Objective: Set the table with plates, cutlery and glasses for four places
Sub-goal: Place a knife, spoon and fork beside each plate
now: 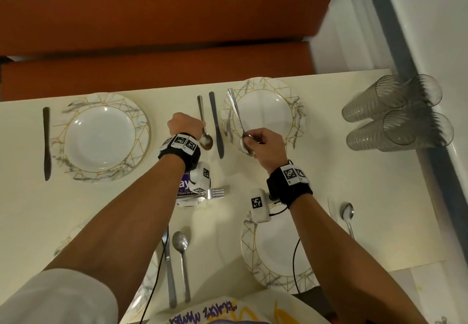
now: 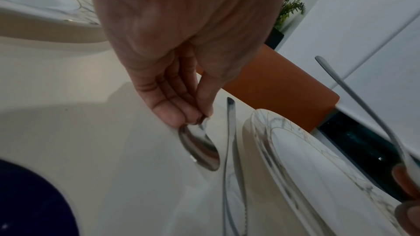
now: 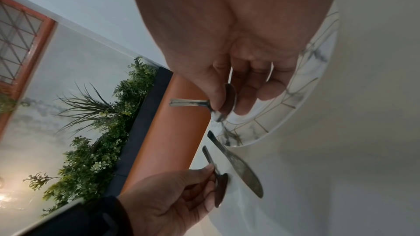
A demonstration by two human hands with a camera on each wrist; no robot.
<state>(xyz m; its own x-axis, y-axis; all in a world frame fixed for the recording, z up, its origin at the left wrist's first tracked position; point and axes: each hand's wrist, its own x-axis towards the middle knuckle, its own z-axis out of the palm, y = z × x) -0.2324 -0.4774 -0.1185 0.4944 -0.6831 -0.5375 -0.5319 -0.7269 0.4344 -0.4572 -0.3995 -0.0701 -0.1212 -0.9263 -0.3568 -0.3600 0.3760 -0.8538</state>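
My left hand point(image 1: 186, 125) pinches a spoon point(image 1: 204, 131) at its neck, between the two far plates; the bowl point(image 2: 200, 148) rests on the white table, just left of a knife point(image 1: 216, 123). My right hand point(image 1: 263, 146) pinches a second spoon point(image 1: 238, 118) at its bowl and holds it above the far right plate point(image 1: 268, 111), handle pointing away. The right wrist view shows thumb and fingers on that spoon's bowl point(image 3: 227, 101). A far left plate point(image 1: 101, 136) has a knife point(image 1: 46, 144) on its left.
Several clear glasses point(image 1: 395, 113) lie stacked at the table's right edge by the wall. A near right plate point(image 1: 253, 255) sits under my right forearm, with a spoon point(image 1: 347, 216) on its right. A knife point(image 1: 169, 270), a spoon point(image 1: 182, 260) and forks point(image 1: 214, 193) lie nearer me. An orange bench point(image 1: 152, 45) runs beyond the table.
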